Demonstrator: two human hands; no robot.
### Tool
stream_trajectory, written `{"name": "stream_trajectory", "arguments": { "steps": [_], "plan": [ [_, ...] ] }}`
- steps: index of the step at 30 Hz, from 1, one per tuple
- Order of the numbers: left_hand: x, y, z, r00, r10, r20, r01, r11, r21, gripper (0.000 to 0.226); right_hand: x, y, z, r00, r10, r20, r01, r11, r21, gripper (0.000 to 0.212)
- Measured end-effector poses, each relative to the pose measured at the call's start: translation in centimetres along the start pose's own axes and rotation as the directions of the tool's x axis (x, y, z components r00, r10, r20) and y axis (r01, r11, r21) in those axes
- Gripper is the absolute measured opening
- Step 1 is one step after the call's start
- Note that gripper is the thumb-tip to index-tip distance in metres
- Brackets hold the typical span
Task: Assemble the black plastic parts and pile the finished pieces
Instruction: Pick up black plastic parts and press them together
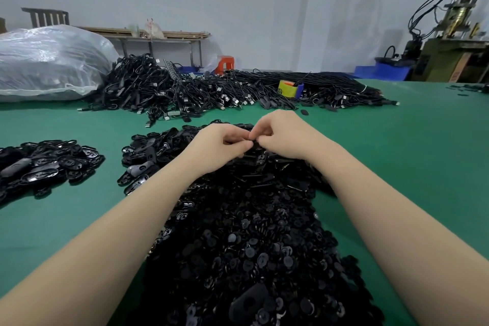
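Note:
My left hand [221,144] and my right hand [283,133] meet fingertip to fingertip over the middle of a large heap of loose black plastic parts [246,233]. Both pinch a small black plastic piece [255,143] between them; most of it is hidden by the fingers. A second pile of oval black pieces [45,167] lies on the green table [397,156] at the left. A smaller spread of oval shells [150,151] sits just left of my left hand.
A tangle of black cables [211,90] runs across the back of the table, with a yellow tape roll [289,88] on it. A big clear plastic sack [50,61] lies back left. Machinery [455,42] stands at the far right.

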State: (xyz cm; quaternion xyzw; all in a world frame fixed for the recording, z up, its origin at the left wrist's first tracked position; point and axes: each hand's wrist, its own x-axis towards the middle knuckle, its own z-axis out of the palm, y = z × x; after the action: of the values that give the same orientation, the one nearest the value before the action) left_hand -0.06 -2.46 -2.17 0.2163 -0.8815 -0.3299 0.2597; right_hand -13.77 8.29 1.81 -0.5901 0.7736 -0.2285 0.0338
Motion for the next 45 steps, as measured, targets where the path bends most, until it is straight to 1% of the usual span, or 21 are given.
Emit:
{"name": "stream_trajectory", "arguments": {
  "steps": [3, 5, 6, 7, 8, 9, 10, 11, 12, 13, 15, 17, 22, 24, 27, 30, 32, 35, 38, 40, 45],
  "plan": [
    [0.2, -0.3, -0.1, 0.998, -0.024, -0.061, 0.021, 0.998, -0.062, 0.016, -0.4, -0.7, -0.3, 1.000, -0.024, 0.006, 0.023, 0.983, 0.184, 0.024],
    [0.3, -0.4, -0.1, 0.995, -0.060, -0.085, 0.051, 0.993, -0.107, 0.014, -0.7, -1.4, -1.2, 0.999, -0.019, -0.045, 0.026, 0.986, 0.167, 0.016],
    [0.3, -0.5, 0.1, 0.990, -0.087, -0.114, 0.071, 0.987, -0.142, 0.014, -1.0, -1.8, -2.0, 0.998, -0.015, -0.061, 0.021, 0.996, 0.088, 0.012],
    [0.4, -0.5, 0.2, 0.982, -0.118, -0.149, 0.089, 0.978, -0.190, 0.014, -1.4, -2.3, -2.8, 1.000, -0.013, -0.011, 0.013, 1.000, -0.011, 0.010],
    [0.4, -0.6, 0.4, 0.973, -0.152, -0.175, 0.104, 0.961, -0.257, 0.013, -2.0, -2.7, -3.5, 0.993, 0.003, 0.118, 0.007, 0.997, -0.082, 0.009],
    [0.4, -0.6, 0.7, 0.966, -0.189, -0.178, 0.119, 0.932, -0.341, 0.014, -2.8, -3.4, -3.7, 0.955, 0.030, 0.295, 0.002, 0.994, -0.109, 0.006],
    [0.3, -0.5, 0.9, 0.963, -0.220, -0.158, 0.134, 0.894, -0.428, 0.014, -3.5, -4.0, -3.5, 0.891, 0.051, 0.452, 0.003, 0.993, -0.119, 0.008],
    [0.2, -0.4, 1.1, 0.964, -0.234, -0.125, 0.144, 0.856, -0.496, 0.013, -4.1, -4.5, -2.9, 0.836, 0.054, 0.547, 0.029, 0.989, -0.142, 0.014],
    [0.1, -0.3, 1.3, 0.969, -0.230, -0.090, 0.146, 0.829, -0.540, 0.013, -4.6, -4.8, -2.1, 0.809, 0.046, 0.586, 0.075, 0.981, -0.181, 0.020],
    [0.0, -0.3, 1.4, 0.974, -0.218, -0.062, 0.146, 0.811, -0.566, 0.014, -4.9, -4.9, -1.2, 0.809, 0.033, 0.587, 0.122, 0.967, -0.223, 0.024],
    [-0.2, -0.5, 1.5, 0.981, -0.193, -0.032, 0.135, 0.788, -0.600, 0.017, -5.1, -5.0, 0.2, 0.848, -0.017, 0.530, 0.177, 0.951, -0.253, 0.024],
    [-0.4, -0.9, 1.7, 0.985, -0.171, -0.013, 0.124, 0.763, -0.635, 0.021, -5.2, -4.8, 0.8, 0.870, -0.051, 0.491, 0.179, 0.960, -0.218, 0.018],
    [-1.0, -1.5, 2.3, 0.984, -0.180, 0.007, 0.131, 0.689, -0.713, 0.023, -4.7, -4.5, 1.2, 0.871, -0.094, 0.482, 0.196, 0.966, -0.166, 0.012],
    [-1.0, -1.6, 2.3, 0.980, -0.199, 0.007, 0.140, 0.665, -0.733, 0.023, -4.4, -4.1, 0.8, 0.896, -0.131, 0.424, 0.191, 0.976, -0.104, 0.009],
    [-0.9, -1.7, 2.4, 0.976, -0.215, 0.023, 0.165, 0.669, -0.724, 0.022, -3.7, -2.9, -0.4, 0.938, -0.167, 0.303, 0.170, 0.985, 0.016, 0.009],
    [-0.8, -1.6, 2.4, 0.975, -0.223, 0.012, 0.159, 0.652, -0.741, 0.020, -3.4, -1.6, -1.3, 0.926, -0.158, 0.343, 0.105, 0.980, 0.168, 0.009],
    [-0.8, -1.4, 2.3, 0.975, -0.223, 0.009, 0.151, 0.628, -0.764, 0.020, -3.3, -0.7, -1.6, 0.940, -0.158, 0.301, 0.066, 0.953, 0.295, 0.008],
    [-0.8, -1.0, 2.0, 0.973, -0.231, 0.008, 0.146, 0.584, -0.798, 0.020, -2.8, 0.4, -1.8, 0.996, -0.057, 0.062, 0.016, 0.850, 0.527, 0.008],
    [-0.8, -0.6, 1.8, 0.971, -0.238, 0.006, 0.139, 0.546, -0.826, 0.019, -2.2, 1.5, -1.4, 0.983, 0.130, -0.130, -0.007, 0.735, 0.678, 0.008],
    [-0.8, -0.2, 1.6, 0.972, -0.235, 0.017, 0.141, 0.523, -0.841, 0.019, -2.0, 1.9, -1.1, 0.971, 0.183, -0.153, -0.026, 0.719, 0.694, 0.009],
    [-0.9, 0.2, 1.2, 0.971, -0.233, 0.053, 0.157, 0.455, -0.876, 0.019, -2.1, 2.2, -0.5, 0.961, 0.251, -0.114, -0.081, 0.652, 0.754, 0.002]
  ]
}}
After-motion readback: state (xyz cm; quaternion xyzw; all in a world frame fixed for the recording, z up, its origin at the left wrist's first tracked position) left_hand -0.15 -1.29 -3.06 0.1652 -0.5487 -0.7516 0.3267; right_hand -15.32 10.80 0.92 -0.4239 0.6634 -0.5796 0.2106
